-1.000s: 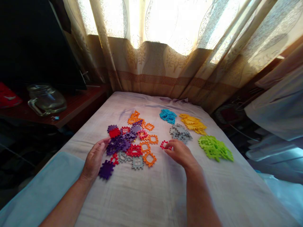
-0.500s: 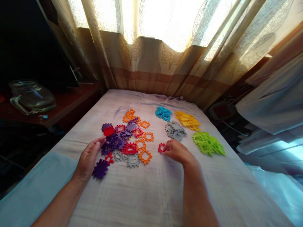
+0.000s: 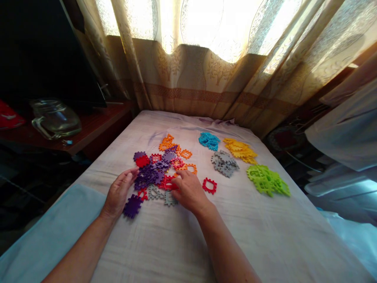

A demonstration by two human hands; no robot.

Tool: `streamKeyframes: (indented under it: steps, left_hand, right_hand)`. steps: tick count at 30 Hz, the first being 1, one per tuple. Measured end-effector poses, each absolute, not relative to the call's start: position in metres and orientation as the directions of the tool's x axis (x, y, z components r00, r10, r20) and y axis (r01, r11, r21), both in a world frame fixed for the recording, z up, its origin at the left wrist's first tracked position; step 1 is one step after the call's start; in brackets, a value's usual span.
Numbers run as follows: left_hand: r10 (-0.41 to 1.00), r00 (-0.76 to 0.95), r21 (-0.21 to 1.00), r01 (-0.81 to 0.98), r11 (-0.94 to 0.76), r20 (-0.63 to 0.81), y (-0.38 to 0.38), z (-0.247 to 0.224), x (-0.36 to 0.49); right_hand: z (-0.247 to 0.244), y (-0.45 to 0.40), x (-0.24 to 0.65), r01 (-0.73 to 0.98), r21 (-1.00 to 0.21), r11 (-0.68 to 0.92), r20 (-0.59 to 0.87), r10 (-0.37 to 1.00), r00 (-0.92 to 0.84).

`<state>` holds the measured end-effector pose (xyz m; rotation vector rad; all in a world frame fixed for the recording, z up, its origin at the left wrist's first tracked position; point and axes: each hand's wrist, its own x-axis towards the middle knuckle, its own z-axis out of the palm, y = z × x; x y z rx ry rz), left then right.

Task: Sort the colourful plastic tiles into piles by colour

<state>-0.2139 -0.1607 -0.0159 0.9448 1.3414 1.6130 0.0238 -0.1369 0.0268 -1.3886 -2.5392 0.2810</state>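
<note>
A mixed heap of toothed plastic building tiles, mostly purple tiles (image 3: 151,173), lies on the sheet between my hands. My left hand (image 3: 119,192) rests at the heap's left side, its fingers stretched out and their tips against the purple tiles. Over the heap's right side is my right hand (image 3: 190,190), thumb and fingers closing on the edge of a red tile (image 3: 166,182). That hand partly covers a grey tile (image 3: 169,198) and some orange ones. To its right, a red frame tile (image 3: 209,185) lies alone. A solid purple tile (image 3: 132,206) sits near my left wrist.
Sorted piles lie to the right: blue tiles (image 3: 209,140), yellow tiles (image 3: 240,150), grey tiles (image 3: 225,163) and lime green tiles (image 3: 267,180). A glass jug (image 3: 57,118) stands on the wooden desk (image 3: 94,124) at left. Curtains (image 3: 194,74) hang behind the bed.
My right hand has let go of the red frame tile, leaving it on the sheet, and moved left to the heap. My left hand stays beside the heap. The view has shifted slightly left.
</note>
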Motion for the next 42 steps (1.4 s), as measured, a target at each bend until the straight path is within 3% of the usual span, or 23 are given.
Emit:
streamKeyframes:
  steps: [10, 14, 20, 30, 34, 39, 42]
  left_hand:
    - [0.926, -0.375, 0.987, -0.135, -0.091, 0.034, -0.161, -0.018, -0.216]
    - [0.932, -0.358, 0.991, -0.101, -0.093, 0.051, -0.161, -0.019, -0.217]
    - [0.934, -0.354, 0.990, -0.111, -0.086, 0.041, -0.161, -0.015, -0.215]
    - [0.932, -0.362, 0.987, -0.142, -0.070, 0.014, -0.160, -0.017, -0.217]
    - [0.933, -0.359, 0.988, -0.140, -0.066, 0.011, -0.160, -0.016, -0.216]
    - [0.933, -0.360, 0.985, -0.161, -0.061, -0.001, -0.161, -0.012, -0.213]
    - [0.935, -0.354, 0.985, -0.163, -0.063, 0.001, -0.162, -0.013, -0.213]
  right_hand:
    - [0.029, -0.131, 0.034, 0.805, -0.295, 0.514, 0.131, 0.857, -0.499]
    - [0.049, -0.127, 0.068, 0.896, -0.311, 0.317, 0.022, 0.945, -0.327]
    - [0.060, -0.123, 0.121, 0.980, -0.199, 0.030, -0.283, 0.955, -0.087]
    - [0.065, -0.126, 0.129, 0.980, -0.194, -0.050, -0.311, 0.950, -0.013]
    - [0.068, -0.126, 0.109, 0.975, -0.220, -0.007, -0.188, 0.982, -0.036]
    - [0.045, -0.128, 0.050, 0.878, -0.302, 0.372, 0.084, 0.928, -0.364]
    - [0.031, -0.134, 0.024, 0.825, -0.266, 0.498, 0.080, 0.865, -0.496]
